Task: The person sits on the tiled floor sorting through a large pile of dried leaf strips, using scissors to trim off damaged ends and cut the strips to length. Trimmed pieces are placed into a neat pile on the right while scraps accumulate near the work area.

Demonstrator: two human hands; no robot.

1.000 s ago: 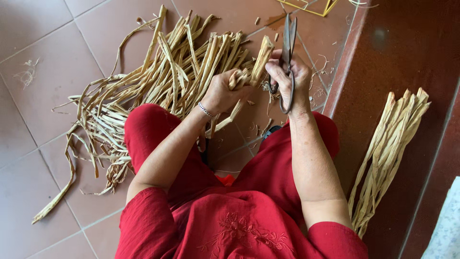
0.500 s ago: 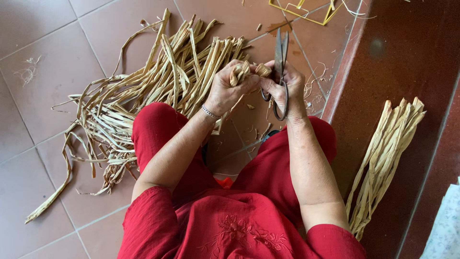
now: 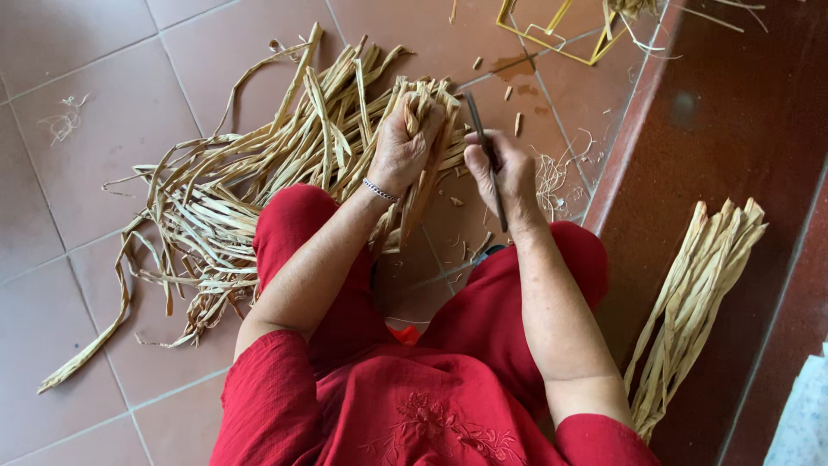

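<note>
The left hand (image 3: 404, 142) is clamped tight in a fist around a bunch of pale dried fibre strips (image 3: 424, 103), their cut ends poking up just above the knuckles, and the bunch now sits higher and more upright than half a second ago, when it lay low between the two hands. The grip is full and closed, strips trailing down past the wrist with its thin silver bracelet (image 3: 380, 191). Right beside it, the right hand (image 3: 507, 173) is wrapped around the handles of a dark metal pair of scissors (image 3: 485, 151), blades together and pointing up and away; a moment back those blades stood taller above the fingers, and now they slant close against the side of the held bunch, tip just beside the strip ends. The two hands have drawn slightly apart since then.

No packages or labels are readable here. Out from the hands, a big loose heap of tan dried strips (image 3: 233, 198) fans across the terracotta floor tiles (image 3: 86, 129) to the left, over the knee of the red trousers (image 3: 302, 224). Small cut offcuts (image 3: 517, 125) dot the tiles ahead of the scissors. To the right, well apart, a neat trimmed bundle of strips (image 3: 690, 302) lies on the dark red step (image 3: 733, 129). A yellow wire frame (image 3: 552, 34) sits at the top edge.
</note>
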